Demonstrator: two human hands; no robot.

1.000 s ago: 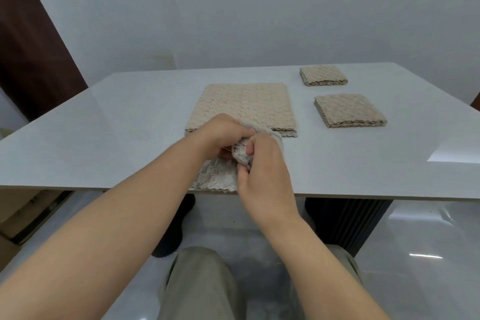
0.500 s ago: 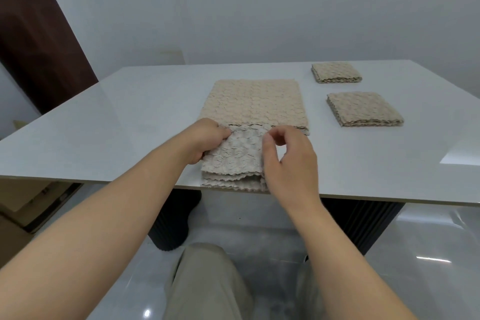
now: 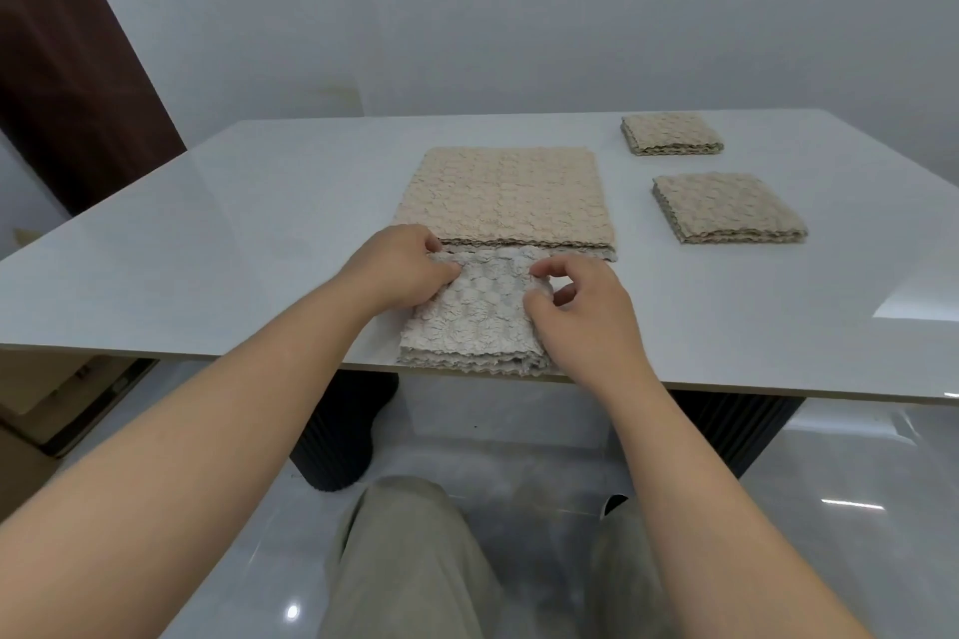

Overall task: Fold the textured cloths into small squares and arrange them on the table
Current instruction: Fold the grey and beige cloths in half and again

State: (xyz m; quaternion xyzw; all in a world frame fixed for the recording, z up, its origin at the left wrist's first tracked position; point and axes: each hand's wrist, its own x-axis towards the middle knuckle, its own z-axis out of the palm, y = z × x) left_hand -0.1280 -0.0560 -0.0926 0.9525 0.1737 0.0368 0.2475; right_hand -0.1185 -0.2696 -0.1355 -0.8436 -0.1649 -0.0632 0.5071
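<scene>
Plain pale wall in the back, dark brown door (image 3: pixel 67 68) off to the left, and a glossy white surface (image 3: pixel 233 234) taking up most of the view. Right at the near edge sits a folded greyish textured cloth (image 3: pixel 477 322), its wavy edges just about lined up with the rim. Both hands are on its far end: the left hand (image 3: pixel 399 265) has its fingers curled on the far left corner, and the right hand (image 3: pixel 586 311) pinches the far right corner between thumb and forefinger. Just behind it, touching or nearly so, is a bigger flat beige cloth (image 3: pixel 508 192). Over on the right are two small folded squares, the far square (image 3: pixel 672 134) and the near square (image 3: pixel 726 208), set apart from each other.
</scene>
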